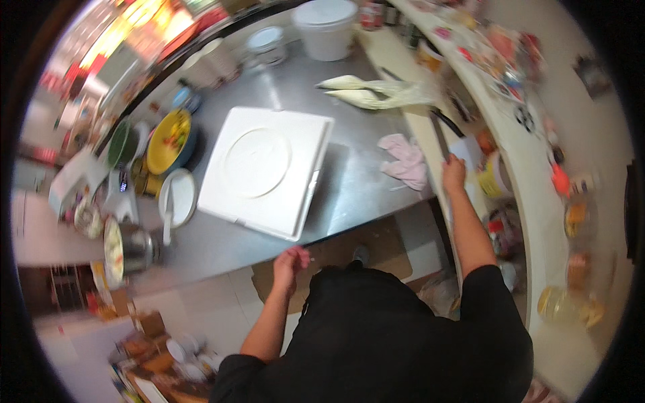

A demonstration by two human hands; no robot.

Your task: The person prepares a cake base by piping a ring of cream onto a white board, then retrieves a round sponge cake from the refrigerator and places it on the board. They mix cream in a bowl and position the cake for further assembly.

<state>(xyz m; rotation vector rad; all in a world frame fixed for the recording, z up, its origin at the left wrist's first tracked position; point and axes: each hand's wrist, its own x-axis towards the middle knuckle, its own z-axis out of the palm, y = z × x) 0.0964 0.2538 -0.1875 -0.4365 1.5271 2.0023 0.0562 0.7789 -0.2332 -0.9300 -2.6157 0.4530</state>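
My right hand (455,174) reaches to the shelf ledge at the right of the table, its fingers around the near end of a long narrow metal tool (440,133). The tool is blurred, and a black handle (448,123) lies beside it. My left hand (291,267) hangs in front of the table edge with its fingers partly curled; blur hides whether anything is in it. Just beyond it, a square white foam box (259,169) with a round ring on its lid rests on the steel table (347,201). A crumpled pink cloth (404,161) lies between the box and my right hand.
Pale filled piping bags (368,93) lie at the back right, near a lidded white bucket (325,32). On the left stand a yellow bowl (161,151) of cut pieces, a white round plate (184,196) with a spatula (169,216), and a metal pot (138,249). A long shelf (536,201) runs along the right.
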